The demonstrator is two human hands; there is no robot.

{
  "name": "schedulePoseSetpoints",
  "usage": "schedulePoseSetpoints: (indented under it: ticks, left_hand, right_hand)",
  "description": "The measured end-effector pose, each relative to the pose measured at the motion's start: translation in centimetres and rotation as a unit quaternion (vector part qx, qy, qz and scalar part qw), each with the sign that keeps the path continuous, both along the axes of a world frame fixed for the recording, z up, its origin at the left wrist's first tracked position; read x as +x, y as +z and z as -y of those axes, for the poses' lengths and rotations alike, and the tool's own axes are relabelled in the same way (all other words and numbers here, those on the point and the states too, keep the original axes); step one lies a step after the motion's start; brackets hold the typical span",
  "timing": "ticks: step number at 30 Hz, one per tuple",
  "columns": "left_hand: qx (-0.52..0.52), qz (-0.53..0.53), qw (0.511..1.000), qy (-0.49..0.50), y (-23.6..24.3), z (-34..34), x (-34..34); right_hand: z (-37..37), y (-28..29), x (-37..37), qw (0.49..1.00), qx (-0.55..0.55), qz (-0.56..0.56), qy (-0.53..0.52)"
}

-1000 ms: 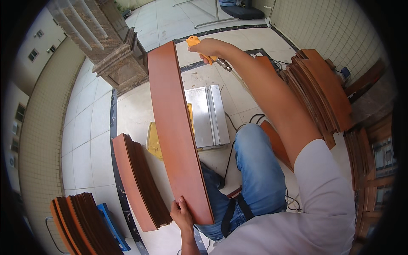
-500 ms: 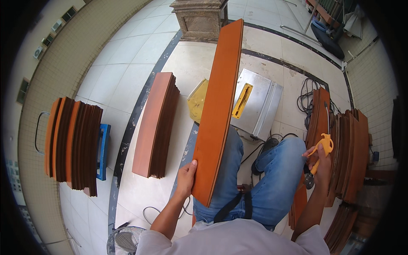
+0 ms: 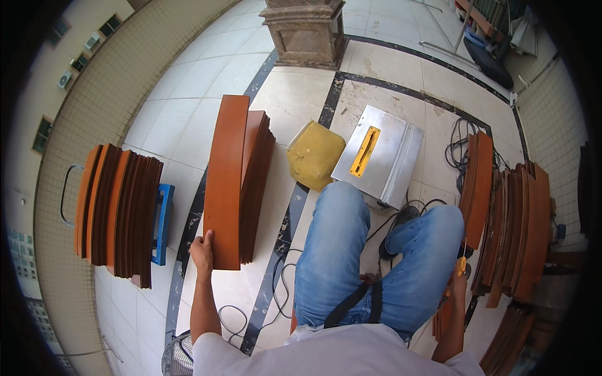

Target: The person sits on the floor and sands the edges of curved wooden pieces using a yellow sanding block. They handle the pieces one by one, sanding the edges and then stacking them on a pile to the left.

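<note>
My left hand (image 3: 202, 249) grips the lower left corner of a long reddish-brown plank (image 3: 226, 178), which lies against the middle stack of planks (image 3: 256, 188), slightly askew to it. By my right knee, my right hand (image 3: 456, 285) holds a yellow air blow gun (image 3: 463, 263), partly hidden by the leg, beside a narrow plank stack (image 3: 475, 175). In front of my legs (image 3: 407, 269) sit a metal table saw (image 3: 376, 141) with a yellow insert and, left of it, a dirty yellow piece (image 3: 313, 156) whose kind I cannot make out.
Banded planks stand on a blue trolley (image 3: 162, 222) at left; more piles (image 3: 520, 232) are at right. A stone column base (image 3: 304, 41) stands ahead. Cables (image 3: 463, 150) lie on the tiled floor (image 3: 238, 304). A fan (image 3: 177, 356) is at lower left, a tiled wall (image 3: 552, 113) at right.
The plank has moved from over my lap leftward onto the middle stack with my left hand. My right hand with the blow gun has dropped from the plank's far end to beside my right knee.
</note>
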State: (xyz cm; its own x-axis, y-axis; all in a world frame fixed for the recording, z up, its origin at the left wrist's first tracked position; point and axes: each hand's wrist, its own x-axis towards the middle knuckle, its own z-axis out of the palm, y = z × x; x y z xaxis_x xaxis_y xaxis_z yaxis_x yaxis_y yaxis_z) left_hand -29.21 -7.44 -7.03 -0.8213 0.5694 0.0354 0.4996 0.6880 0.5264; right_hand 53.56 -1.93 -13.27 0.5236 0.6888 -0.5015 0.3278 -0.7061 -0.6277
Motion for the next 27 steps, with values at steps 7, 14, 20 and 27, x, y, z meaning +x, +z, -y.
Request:
schedulePoseSetpoints:
  ticks: [7,14,20,27]
  left_hand:
    - [-0.093,-0.142,0.985,0.037,0.3,-0.3,-4.4]
    - [-0.114,-0.266,0.957,0.001,-1.5,-0.5,-5.4]
    - [-0.082,-0.347,0.933,-0.056,-7.7,1.7,-4.6]
    - [-0.117,-0.238,0.950,-0.166,-9.5,0.6,0.3]
  right_hand:
    - [3.2,-3.3,-1.1,0.999,0.035,-0.031,-0.014]
    - [3.7,-2.6,-1.5,1.000,0.008,-0.013,-0.022]
    - [4.7,-2.0,-2.2,1.000,-0.011,-0.003,-0.023]
    - [6.7,-3.0,-2.6,0.999,-0.034,-0.002,-0.033]
